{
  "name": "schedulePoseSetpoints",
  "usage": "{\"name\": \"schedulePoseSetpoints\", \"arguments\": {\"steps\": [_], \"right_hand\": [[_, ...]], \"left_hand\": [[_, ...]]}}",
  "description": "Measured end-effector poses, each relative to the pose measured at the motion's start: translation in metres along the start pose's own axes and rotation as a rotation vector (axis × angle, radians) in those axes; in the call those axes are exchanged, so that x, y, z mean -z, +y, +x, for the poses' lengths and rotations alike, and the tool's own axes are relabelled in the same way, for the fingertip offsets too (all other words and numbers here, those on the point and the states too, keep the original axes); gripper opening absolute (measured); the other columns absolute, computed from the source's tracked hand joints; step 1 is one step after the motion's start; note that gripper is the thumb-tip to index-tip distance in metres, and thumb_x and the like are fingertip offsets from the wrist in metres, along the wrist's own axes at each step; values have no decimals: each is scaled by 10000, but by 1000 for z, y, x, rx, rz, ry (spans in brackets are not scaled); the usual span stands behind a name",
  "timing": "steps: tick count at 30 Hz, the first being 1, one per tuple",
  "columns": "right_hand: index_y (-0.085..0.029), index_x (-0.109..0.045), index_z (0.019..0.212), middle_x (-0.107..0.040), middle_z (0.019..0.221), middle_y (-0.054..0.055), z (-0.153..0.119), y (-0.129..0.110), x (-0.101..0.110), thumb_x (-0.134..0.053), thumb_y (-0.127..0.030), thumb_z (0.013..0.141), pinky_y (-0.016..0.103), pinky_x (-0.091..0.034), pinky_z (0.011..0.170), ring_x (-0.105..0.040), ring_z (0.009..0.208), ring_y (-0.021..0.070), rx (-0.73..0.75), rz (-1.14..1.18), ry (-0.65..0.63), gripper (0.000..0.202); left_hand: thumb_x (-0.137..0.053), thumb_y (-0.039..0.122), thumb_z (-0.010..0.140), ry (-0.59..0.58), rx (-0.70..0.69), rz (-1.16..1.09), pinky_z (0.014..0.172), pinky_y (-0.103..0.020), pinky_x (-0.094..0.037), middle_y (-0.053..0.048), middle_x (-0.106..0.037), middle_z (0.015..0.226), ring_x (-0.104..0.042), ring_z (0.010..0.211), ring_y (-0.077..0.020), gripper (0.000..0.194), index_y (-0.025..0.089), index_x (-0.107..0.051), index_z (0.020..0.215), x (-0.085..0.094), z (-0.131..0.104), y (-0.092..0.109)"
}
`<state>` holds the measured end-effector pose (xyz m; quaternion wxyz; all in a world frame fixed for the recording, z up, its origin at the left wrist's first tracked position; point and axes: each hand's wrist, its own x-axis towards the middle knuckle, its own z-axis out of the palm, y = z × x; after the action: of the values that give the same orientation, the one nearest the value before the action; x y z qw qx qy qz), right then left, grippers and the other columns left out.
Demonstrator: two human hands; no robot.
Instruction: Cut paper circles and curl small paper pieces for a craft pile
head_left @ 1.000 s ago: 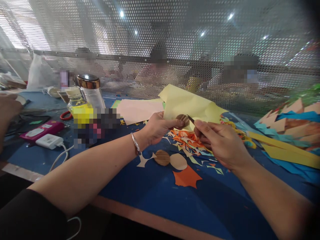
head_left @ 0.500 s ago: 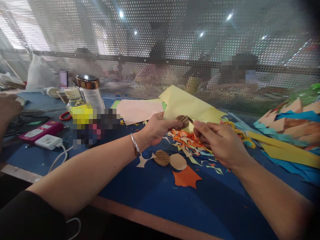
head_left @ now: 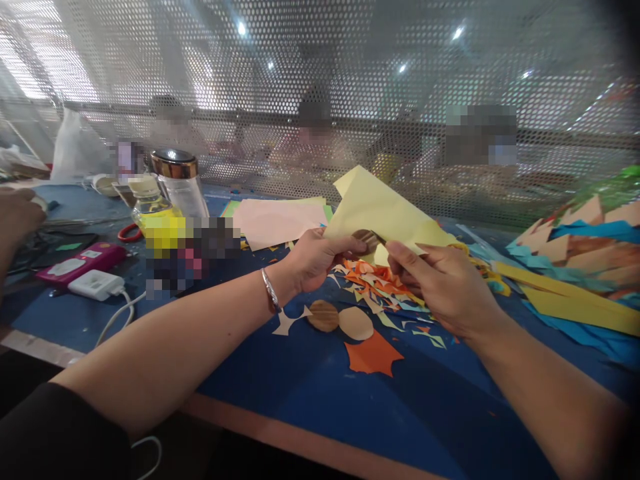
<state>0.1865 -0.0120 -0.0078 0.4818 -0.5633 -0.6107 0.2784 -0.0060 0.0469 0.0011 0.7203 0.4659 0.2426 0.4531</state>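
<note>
My left hand (head_left: 315, 259) pinches a pale yellow paper sheet (head_left: 387, 207), with a brown round disc (head_left: 366, 238) pressed against it under the thumb. My right hand (head_left: 437, 277) is closed at the sheet's near edge, beside the disc. From its fingertips a thin dark blade (head_left: 379, 236) shows, apparently of scissors; the handles are hidden in the hand. Below lies a heap of orange and pale paper scraps (head_left: 375, 277). Nearer me are a brown striped disc (head_left: 323, 315), a cream paper circle (head_left: 357, 323) and an orange paper offcut (head_left: 375, 353).
Pink paper sheets (head_left: 277, 220) lie behind my left hand. Left of them stand a yellow drink bottle (head_left: 145, 212) and a clear flask (head_left: 183, 190), near a magenta box (head_left: 83, 262). Cut paper stacks (head_left: 580, 293) lie right. A perforated metal screen (head_left: 350, 87) rises behind; another person's hand (head_left: 20, 213) is far left.
The yellow sheet has turned and shifted slightly right, its upper corner moving right and up. Both hands stay nearly in place around the disc.
</note>
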Motion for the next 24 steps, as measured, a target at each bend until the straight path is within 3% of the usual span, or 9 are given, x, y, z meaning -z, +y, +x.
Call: {"name": "schedulePoseSetpoints", "arguments": {"steps": [10,17,24], "right_hand": [[-215,-588,660,-266,462,-79,-4,-12,-7,-669,-748,805,261,-132,397,-202,409,74,-99,115,-48,558],[-212,-591,665,-230,483,-86,-7,-18,-8,-650,-722,842,259,-128,406,-177,424,73,-114,178,-94,542],[-194,-598,648,-264,495,-78,-4,-15,-6,-674,-779,776,245,-133,405,-198,437,64,-150,131,-104,603]], "left_hand": [[-841,196,589,30,-74,74,714,-302,-433,-57,-699,770,-560,696,-118,175,130,-732,709,-1,1,1],[-774,183,636,155,-221,190,795,-307,-469,-46,-712,799,-613,778,-140,152,131,-740,774,10,9,-2],[-752,170,680,92,-89,221,717,-306,-494,-63,-727,810,-639,698,-136,146,123,-738,817,7,3,5]]}}
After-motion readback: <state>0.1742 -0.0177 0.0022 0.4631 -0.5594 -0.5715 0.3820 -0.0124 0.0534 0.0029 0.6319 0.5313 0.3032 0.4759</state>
